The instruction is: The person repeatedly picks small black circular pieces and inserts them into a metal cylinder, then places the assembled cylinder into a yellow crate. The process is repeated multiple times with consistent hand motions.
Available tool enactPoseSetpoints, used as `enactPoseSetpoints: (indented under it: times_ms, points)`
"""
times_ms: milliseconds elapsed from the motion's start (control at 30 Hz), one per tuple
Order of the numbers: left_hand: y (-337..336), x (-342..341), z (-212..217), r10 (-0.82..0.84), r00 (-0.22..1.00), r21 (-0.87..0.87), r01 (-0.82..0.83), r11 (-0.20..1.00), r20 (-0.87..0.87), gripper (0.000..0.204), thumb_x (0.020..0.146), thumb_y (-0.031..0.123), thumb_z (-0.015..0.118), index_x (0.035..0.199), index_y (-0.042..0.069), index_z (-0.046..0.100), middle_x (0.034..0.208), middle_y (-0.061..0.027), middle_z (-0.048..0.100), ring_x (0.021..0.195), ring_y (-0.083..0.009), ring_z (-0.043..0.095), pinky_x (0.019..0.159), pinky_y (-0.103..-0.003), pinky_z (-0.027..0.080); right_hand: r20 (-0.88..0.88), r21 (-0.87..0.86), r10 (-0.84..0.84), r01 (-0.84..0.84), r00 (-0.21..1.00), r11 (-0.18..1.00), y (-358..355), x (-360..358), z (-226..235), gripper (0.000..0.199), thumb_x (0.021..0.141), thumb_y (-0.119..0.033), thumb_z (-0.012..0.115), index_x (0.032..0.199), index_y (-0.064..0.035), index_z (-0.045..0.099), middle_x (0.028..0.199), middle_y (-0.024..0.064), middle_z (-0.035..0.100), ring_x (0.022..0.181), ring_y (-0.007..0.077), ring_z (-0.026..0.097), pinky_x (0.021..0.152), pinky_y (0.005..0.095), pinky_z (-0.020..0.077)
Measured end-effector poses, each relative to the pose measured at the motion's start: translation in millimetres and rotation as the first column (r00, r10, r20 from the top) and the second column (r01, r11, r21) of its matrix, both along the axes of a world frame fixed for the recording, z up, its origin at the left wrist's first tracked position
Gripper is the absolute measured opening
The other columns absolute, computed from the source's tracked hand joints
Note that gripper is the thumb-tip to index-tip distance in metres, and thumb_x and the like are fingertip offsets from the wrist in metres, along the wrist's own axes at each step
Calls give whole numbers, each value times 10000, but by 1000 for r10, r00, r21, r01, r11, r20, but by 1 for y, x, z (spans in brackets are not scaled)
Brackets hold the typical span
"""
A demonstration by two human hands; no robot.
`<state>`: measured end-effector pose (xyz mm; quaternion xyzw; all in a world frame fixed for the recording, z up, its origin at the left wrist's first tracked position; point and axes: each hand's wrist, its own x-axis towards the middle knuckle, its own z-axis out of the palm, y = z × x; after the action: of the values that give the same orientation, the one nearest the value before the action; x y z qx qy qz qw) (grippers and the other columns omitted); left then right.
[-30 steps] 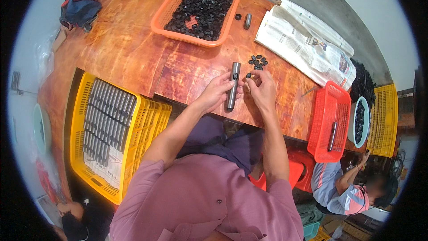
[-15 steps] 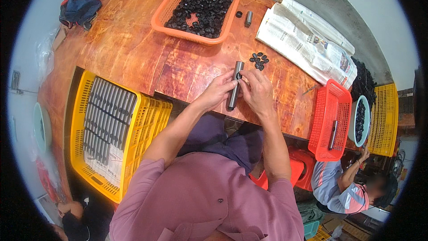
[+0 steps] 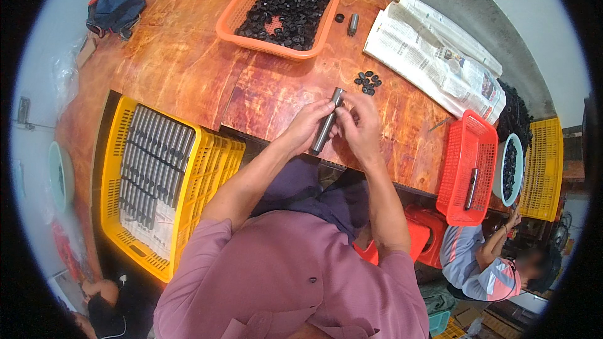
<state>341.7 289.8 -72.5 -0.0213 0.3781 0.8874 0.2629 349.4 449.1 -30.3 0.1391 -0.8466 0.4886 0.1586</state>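
Observation:
A grey metal tube [image 3: 325, 133] with a dark lower end is held at a slant above the table's front edge. My left hand [image 3: 306, 127] is closed round it from the left. From the other side, the bent fingers of my right hand [image 3: 362, 127] grip its upper part. Those fingers cover the spot where a black oval piece sits at the tube's side. Just beyond my right hand, several small black oval pieces [image 3: 368, 83] lie in a loose cluster on the wooden table [image 3: 270, 100].
An orange basket [image 3: 227, 32] of black pieces stands at the back; folded newspapers [image 3: 433, 56] lie right of it. At left, a yellow crate [image 3: 182, 238] holds rows of tubes. A red basket [image 3: 461, 150] with one tube stands right, near a seated person [image 3: 477, 263].
The tube has tilted further, its lower end swinging left. My right fingers have closed in over the black piece that showed at the tube's side.

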Motion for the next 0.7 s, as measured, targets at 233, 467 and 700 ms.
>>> enactPoseSetpoints:
  times_ms: [233, 467, 700]
  points:
    - [1, 16, 12, -194, 966, -51, 206, 977, 171, 380, 1080, 403, 457, 1116, 56, 610, 830, -26, 649, 602, -124, 608, 541, -259, 491, 505, -445, 199, 56, 840, 894, 17, -8, -4, 215, 962, -120, 680, 1115, 31, 680, 930, 56, 700, 820, 131, 654, 729, 279, 535]
    - [5, 25, 11, -189, 965, 51, 182, 982, 182, 363, 1097, 357, 436, 1156, 38, 599, 824, -32, 638, 625, -135, 617, 552, -259, 508, 585, -479, 238, 94, 775, 873, 18, -2, -2, 204, 955, -109, 681, 1094, 39, 666, 900, 58, 693, 756, 113, 609, 699, 261, 506]
    - [8, 30, 16, -150, 983, -35, 155, 987, 109, 363, 1094, 361, 456, 1150, 27, 586, 805, -28, 607, 598, -129, 586, 531, -243, 486, 589, -455, 244, 66, 771, 888, 17, 1, 7, 219, 963, -108, 672, 1126, 38, 654, 878, 55, 678, 768, 114, 601, 699, 266, 501]
